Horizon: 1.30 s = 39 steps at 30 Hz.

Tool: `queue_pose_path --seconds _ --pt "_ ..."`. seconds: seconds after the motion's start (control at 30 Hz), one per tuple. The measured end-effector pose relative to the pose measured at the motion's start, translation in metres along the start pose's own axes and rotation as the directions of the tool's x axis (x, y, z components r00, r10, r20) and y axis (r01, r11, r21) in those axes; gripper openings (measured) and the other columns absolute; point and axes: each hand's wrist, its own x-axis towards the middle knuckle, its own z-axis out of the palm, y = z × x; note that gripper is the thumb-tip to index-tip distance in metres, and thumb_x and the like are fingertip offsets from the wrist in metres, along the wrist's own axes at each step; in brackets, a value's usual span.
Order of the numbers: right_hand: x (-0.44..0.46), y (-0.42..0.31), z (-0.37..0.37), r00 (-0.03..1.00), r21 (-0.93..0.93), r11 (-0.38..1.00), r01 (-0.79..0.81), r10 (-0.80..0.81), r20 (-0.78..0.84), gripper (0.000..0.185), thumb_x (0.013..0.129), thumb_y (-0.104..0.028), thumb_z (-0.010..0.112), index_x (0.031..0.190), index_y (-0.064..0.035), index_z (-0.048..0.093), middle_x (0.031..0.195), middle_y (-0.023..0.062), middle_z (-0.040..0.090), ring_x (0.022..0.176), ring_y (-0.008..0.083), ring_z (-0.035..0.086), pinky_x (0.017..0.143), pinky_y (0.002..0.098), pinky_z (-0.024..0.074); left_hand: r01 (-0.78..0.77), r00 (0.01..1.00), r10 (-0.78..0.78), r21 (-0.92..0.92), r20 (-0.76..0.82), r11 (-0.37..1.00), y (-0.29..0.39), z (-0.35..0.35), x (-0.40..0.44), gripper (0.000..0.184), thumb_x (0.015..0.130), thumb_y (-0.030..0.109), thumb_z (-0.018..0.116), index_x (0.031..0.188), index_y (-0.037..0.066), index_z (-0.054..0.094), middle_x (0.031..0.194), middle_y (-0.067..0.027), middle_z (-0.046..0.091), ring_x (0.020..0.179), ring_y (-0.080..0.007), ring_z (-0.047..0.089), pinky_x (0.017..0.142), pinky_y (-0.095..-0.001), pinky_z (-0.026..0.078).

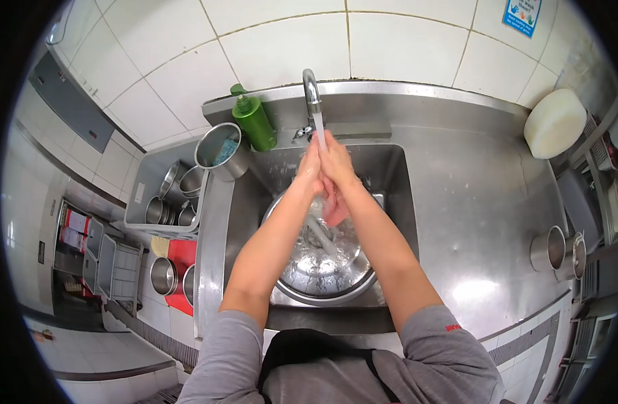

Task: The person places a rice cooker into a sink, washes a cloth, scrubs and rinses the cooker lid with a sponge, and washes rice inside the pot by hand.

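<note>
Under the running faucet (311, 91), my left hand (311, 165) and my right hand (336, 160) are pressed together, with water falling onto them. A wet pink cloth (334, 205) hangs from between my palms; its upper part is hidden by my hands. Below them, a large round metal basin (322, 266) sits in the steel sink (406, 222). Splashing water blurs its inside, where a pale bar-like shape shows.
A green pump bottle (255, 121) and a metal pot (238, 158) with blue scouring material stand left of the faucet. A grey crate (135, 202) of metal pots is farther left. Two metal containers (548, 248) and a whitish rounded block (554, 123) are at right.
</note>
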Motion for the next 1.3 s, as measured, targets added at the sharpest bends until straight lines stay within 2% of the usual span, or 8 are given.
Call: queue_pose_path --seconds 0.27,0.43,0.6,0.73,0.9,1.07,1.2,1.3 --pt "-0.037 0.053 0.003 0.925 0.375 0.888 0.265 -0.344 0.162 0.035 0.074 -0.026 0.059 0.1 -0.0036 0.054 0.096 0.0098 0.059 0.081 0.0201 0.057 0.072 0.0316 0.0442 -0.225 0.969 0.193 -0.225 -0.155 0.948 0.037 -0.016 0.001 0.011 0.083 0.014 0.052 0.089 0.017 0.043 0.082 -0.0058 0.05 0.081 -0.0214 0.054 0.07 -0.0414 0.047" --pt "-0.031 0.042 0.015 0.982 0.985 0.112 -0.128 0.155 0.109 0.052 0.073 -0.025 0.053 0.117 -0.0007 0.043 0.105 0.0038 0.054 0.075 0.0097 0.052 0.061 0.0216 0.0415 -0.021 1.0 0.018 -0.189 -0.015 0.982 0.018 -0.048 -0.008 0.027 0.085 0.036 0.046 0.091 0.009 0.048 0.088 -0.0074 0.054 0.083 -0.026 0.053 0.083 -0.0461 0.041" --pt "-0.052 -0.01 0.029 0.967 0.722 0.658 0.213 -0.039 -0.25 0.027 0.069 -0.009 0.056 0.095 -0.002 0.054 0.08 0.0007 0.057 0.063 0.0106 0.05 0.055 0.0274 0.0416 0.36 0.366 0.157 -0.295 0.917 0.885 -0.034 -0.069 0.047 0.049 0.083 0.048 0.038 0.104 0.005 0.048 0.105 -0.0099 0.053 0.107 -0.0254 0.045 0.094 -0.0479 0.031" --pt "-0.063 -0.03 0.013 0.798 0.107 0.855 0.508 -0.42 -0.431 0.013 0.06 -0.014 0.062 0.066 -0.0067 0.054 0.066 0.0084 0.054 0.063 0.0267 0.053 0.056 0.0361 0.0435 -0.208 0.948 0.277 -0.355 0.155 0.911 -0.037 -0.031 -0.024 0.035 0.085 0.037 0.041 0.096 0.006 0.053 0.094 -0.0079 0.056 0.087 -0.0264 0.056 0.081 -0.0413 0.046" --pt "-0.02 0.042 0.02 0.935 -0.104 0.988 0.115 -0.143 -0.325 0.012 0.063 -0.005 0.06 0.073 -0.0047 0.055 0.069 0.0045 0.054 0.059 0.0156 0.051 0.055 0.0308 0.0418 0.352 0.812 -0.242 -0.115 0.532 0.929 -0.04 -0.092 0.044 0.024 0.086 0.03 0.043 0.096 0.01 0.053 0.085 -0.003 0.058 0.079 -0.0164 0.057 0.069 -0.0332 0.049" --pt "-0.05 -0.029 0.015 0.758 0.039 0.836 0.547 -0.475 -0.447 0.01 0.063 -0.009 0.061 0.061 -0.0053 0.052 0.061 0.0112 0.05 0.053 0.0297 0.047 0.055 0.0359 0.0424 -0.68 0.733 0.55 0.437 0.4 0.589 -0.082 -0.142 0.092 0.023 0.086 0.029 0.045 0.091 0.008 0.052 0.08 -0.0027 0.054 0.073 -0.0151 0.054 0.066 -0.03 0.047" --pt "-0.044 0.011 0.008 0.898 0.13 0.915 0.383 -0.336 -0.284 0.012 0.064 -0.017 0.062 0.07 -0.0091 0.056 0.068 0.0082 0.055 0.06 0.0288 0.052 0.057 0.0378 0.0433 -0.076 0.618 0.186 -0.177 0.763 0.981 -0.028 -0.086 0.048 0.015 0.084 0.026 0.047 0.083 0.011 0.049 0.084 -0.0038 0.055 0.085 -0.0188 0.054 0.075 -0.0344 0.046" --pt "-0.03 0.064 0.005 0.972 -0.064 0.97 0.234 -0.235 0.003 0.027 0.063 -0.018 0.065 0.086 -0.0084 0.055 0.072 0.0083 0.057 0.066 0.0272 0.055 0.065 0.034 0.045 0.009 0.998 -0.001 0.156 -0.055 0.988 0.004 -0.042 -0.004 0.016 0.083 0.027 0.051 0.086 0.011 0.048 0.085 -0.0038 0.055 0.086 -0.0197 0.054 0.081 -0.0374 0.044"
